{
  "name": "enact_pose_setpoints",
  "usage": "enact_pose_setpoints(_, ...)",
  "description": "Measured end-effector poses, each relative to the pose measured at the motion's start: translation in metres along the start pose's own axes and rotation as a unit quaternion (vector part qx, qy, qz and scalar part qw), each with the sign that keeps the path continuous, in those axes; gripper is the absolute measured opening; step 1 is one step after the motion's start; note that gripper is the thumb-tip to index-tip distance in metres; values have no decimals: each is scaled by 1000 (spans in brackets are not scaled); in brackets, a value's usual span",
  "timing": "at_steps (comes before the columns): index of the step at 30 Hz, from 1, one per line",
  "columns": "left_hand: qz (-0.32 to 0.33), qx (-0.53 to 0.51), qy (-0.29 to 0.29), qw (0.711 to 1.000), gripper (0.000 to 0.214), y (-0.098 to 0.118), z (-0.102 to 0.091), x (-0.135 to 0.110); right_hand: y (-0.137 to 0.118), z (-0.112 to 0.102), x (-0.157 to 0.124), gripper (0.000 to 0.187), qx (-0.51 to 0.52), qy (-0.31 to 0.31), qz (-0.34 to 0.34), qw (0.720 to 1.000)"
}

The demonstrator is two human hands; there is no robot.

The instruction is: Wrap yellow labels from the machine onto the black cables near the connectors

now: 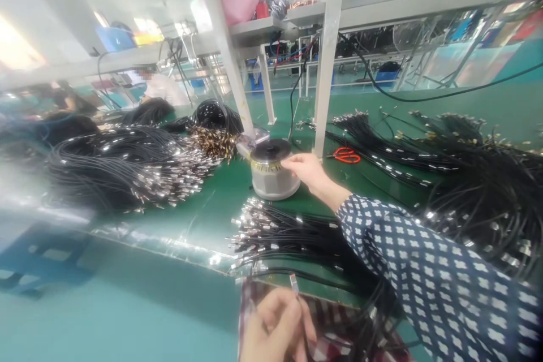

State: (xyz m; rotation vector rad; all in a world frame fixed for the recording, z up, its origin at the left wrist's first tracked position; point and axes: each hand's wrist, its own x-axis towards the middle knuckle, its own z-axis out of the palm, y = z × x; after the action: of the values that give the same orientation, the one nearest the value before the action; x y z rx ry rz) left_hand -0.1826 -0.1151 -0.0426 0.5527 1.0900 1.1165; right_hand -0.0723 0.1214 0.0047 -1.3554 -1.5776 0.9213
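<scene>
My left hand (280, 322), low in the picture, pinches a black cable just below its metal plug (293, 283), which points up. Farther forward, my right hand (303, 167) reaches to a round white tape dispenser (275, 182) with a dark disc on top (270, 150). Short yellow strips line the rim under that disc. The right thumb and fingertips are closed together against the rim; whatever is between them is too small to make out. Between my hands lies a bundle of black cables (288, 232), its metal plugs fanned to the left.
A large heap of black cables (127, 153) covers the left of the green table (190, 215). More cables (475, 181) lie at the right. Orange-handled scissors (347, 155) rest beside a shelf post (328, 68). A blue stool (46, 254) is at lower left; a person (163, 87) sits beyond.
</scene>
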Motion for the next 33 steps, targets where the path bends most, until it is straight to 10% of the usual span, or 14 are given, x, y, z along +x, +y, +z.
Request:
enact_pose_setpoints(5, -2, -9, 4, 1000, 47, 0, -1, -1, -14, -8, -28, 4, -12, 0, -75, 997)
enact_pose_setpoints(9, -24, -25, 9, 999, 43, 1, -2, -3, -16, -20, -80, 13, 32, -175, -67, 982)
enact_pose_setpoints(14, -23, -16, 10, 1000, 34, 5, 2, -7, 0, -40, -135, 29, 178, -365, 99, 909)
enact_pose_setpoints(33, -24, 3, 42, 999, 25, 9, 12, -17, 9, -54, -151, 26, 181, -431, 112, 877)
